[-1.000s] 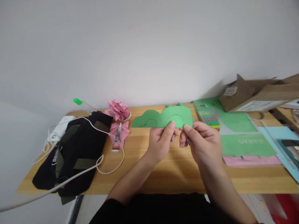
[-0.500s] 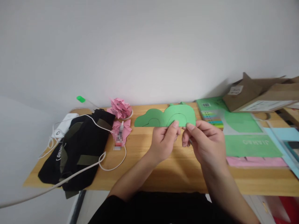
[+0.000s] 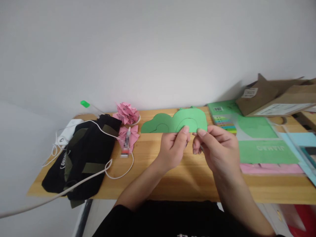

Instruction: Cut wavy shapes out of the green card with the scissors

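A green paper cutout (image 3: 163, 121) with a wavy, rounded top edge and curved pencil-like lines is held up above the wooden table. Its straight lower edge lies between the thumb and fingers of my left hand (image 3: 174, 148), near the middle. My right hand (image 3: 219, 148) pinches the same edge close to the right corner. Both hands are closed on the paper, thumbs facing me. Behind the cutout, small green tips show over its top; what they belong to is hidden.
Pink folded-paper flowers (image 3: 127, 113), a pink paper piece (image 3: 134, 131) under a blurred tube, and a black bag (image 3: 86, 158) with a white cable lie left on the table (image 3: 153, 184). A green pad (image 3: 269, 153), pink and blue sheets and a cardboard box (image 3: 276, 95) stand right.
Hardly anything differs. The view has shifted very slightly, and both hands keep their hold on the green paper cutout in nearly the same place.
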